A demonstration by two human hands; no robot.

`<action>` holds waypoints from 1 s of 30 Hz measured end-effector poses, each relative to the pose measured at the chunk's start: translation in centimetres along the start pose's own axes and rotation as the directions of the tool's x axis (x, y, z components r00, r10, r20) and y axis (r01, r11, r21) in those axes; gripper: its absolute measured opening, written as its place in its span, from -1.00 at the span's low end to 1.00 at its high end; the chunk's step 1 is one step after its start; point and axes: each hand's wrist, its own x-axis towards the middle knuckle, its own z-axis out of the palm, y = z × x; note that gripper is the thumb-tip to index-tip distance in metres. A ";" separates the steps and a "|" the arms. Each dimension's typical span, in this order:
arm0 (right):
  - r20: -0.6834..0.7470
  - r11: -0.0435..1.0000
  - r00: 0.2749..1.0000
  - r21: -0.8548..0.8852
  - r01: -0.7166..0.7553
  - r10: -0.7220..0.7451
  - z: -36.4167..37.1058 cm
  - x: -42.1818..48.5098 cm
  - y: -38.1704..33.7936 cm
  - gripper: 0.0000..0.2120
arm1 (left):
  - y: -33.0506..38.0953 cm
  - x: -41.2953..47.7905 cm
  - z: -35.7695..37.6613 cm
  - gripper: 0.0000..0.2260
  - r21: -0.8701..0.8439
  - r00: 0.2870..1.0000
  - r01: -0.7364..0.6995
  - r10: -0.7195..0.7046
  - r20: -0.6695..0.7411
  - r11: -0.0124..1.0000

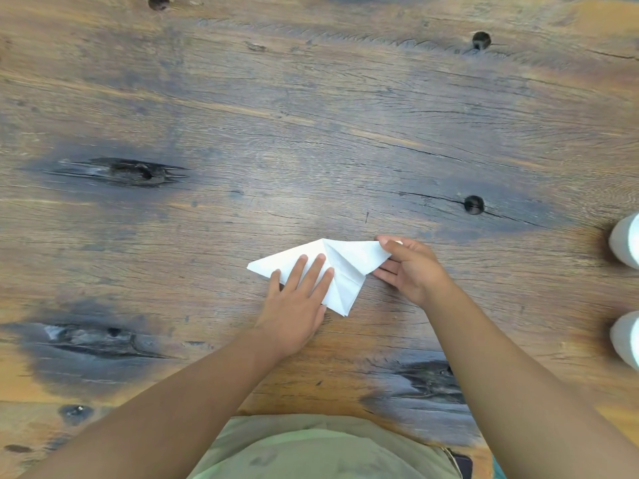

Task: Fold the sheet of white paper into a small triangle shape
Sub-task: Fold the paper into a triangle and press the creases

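Observation:
The white paper (340,262) lies on the wooden table (311,133), folded into a pointed, wing-like shape with several creases. My left hand (297,299) rests flat on its left half, fingers spread, pressing it down. My right hand (406,266) pinches the paper's right tip between thumb and fingers and lifts that flap a little off the wood. The lower point of the paper sticks out toward me between the two hands.
Two white round objects (627,240) (627,337) stand at the right edge of the table, cut off by the frame. The wood has dark knots and holes. The near table edge runs just in front of my green shirt (325,451).

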 end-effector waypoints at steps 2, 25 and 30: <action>0.009 1.000 1.000 0.015 -0.008 0.007 0.2 -0.2 0.3 -0.86 | 0.2 0.0 0.0 -0.44 -0.006 1.000 0.005 -0.005 0.003 1.000; 0.059 0.880 0.950 -0.364 0.306 -0.307 5.7 -1.7 -1.6 -0.90 | 2.5 1.6 -1.7 -0.44 -0.051 0.995 0.089 -0.091 -0.041 0.995; 0.052 0.827 0.934 -0.450 0.337 -0.353 6.0 -1.5 -1.9 -0.89 | 2.5 1.5 -2.1 -0.45 -0.089 0.994 0.078 -0.084 -0.067 0.993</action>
